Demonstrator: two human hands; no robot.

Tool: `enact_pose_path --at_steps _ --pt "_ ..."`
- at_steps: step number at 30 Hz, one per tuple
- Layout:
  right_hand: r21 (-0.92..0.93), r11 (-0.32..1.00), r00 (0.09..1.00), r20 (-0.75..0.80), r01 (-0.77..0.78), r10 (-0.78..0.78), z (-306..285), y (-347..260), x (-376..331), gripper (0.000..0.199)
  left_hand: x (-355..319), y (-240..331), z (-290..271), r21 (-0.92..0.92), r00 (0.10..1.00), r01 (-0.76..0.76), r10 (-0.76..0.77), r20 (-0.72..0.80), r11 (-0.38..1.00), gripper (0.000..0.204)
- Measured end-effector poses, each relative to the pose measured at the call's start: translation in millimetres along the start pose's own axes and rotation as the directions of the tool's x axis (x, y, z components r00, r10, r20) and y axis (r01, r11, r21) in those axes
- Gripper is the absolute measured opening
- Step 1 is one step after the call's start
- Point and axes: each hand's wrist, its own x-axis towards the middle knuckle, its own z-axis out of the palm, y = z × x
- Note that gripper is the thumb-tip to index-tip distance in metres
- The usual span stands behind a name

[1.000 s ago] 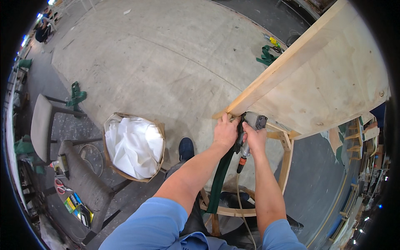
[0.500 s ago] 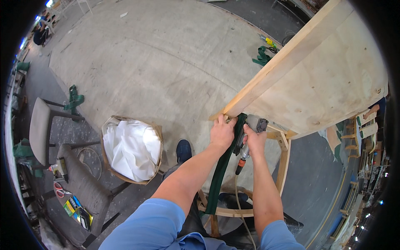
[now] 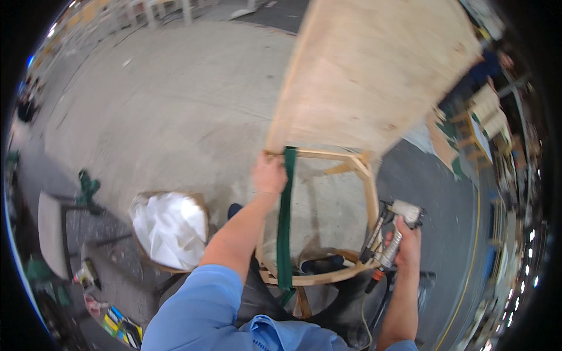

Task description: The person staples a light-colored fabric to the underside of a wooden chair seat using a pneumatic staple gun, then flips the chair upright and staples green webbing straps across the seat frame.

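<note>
White cloth (image 3: 167,231) is heaped in a cardboard box (image 3: 203,215); to its left, a pale grey chair (image 3: 52,234) and a dark grey seat (image 3: 120,269) are seen, red-handled scissors (image 3: 93,305) (somewhat blurred) being laid on the latter beside a yellow-and-blue packet (image 3: 119,323)

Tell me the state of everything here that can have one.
Chair frame: seat opening mostly uncovered
Green strap: laid across that opening
Plywood panel: bare
Pneumatic gun: held, away from the green strap
Right hand: closed around pneumatic gun
Left hand: at the chair frame's corner; grip unclear
Carton: open, filled
White cloth: crumpled
Scissors: too blurred to tell
</note>
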Motion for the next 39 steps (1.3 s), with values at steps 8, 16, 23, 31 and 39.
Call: enact_pose_path --at_steps 8,16,23,31,39 --pt "0.228 0.973 0.817 -0.565 0.022 0.114 -293.3 48.5 -133.6 0.028 -88.2 51.4 -3.3 -0.161 0.975 -0.216 0.222 0.015 0.963 0.043" --pt "0.577 0.816 0.754 -0.548 0.028 0.362 -393.0 190.5 -149.6 0.041 -164.6 51.5 -14.0 -0.32 0.337 0.941 -0.324 0.884 0.108 0.034" --pt "0.742 0.669 0.8 -0.431 0.052 0.416 -416.6 246.8 -110.6 0.036 -200.5 57.1 -84.6 -0.352 0.356 0.934 0.087 0.93 -0.058 0.029" --pt "0.661 0.738 0.836 -0.325 -0.134 0.442 -423.4 267.3 -117.3 0.043 -272.7 74.2 -122.6 -0.305 0.317 0.908 -0.005 0.948 -0.287 0.035" --pt "-0.024 0.995 0.782 -0.616 0.093 -0.088 -386.1 197.1 -136.5 0.05 -329.6 75.5 -121.1 0.069 -0.094 0.993 -0.289 0.953 -0.096 0.046"
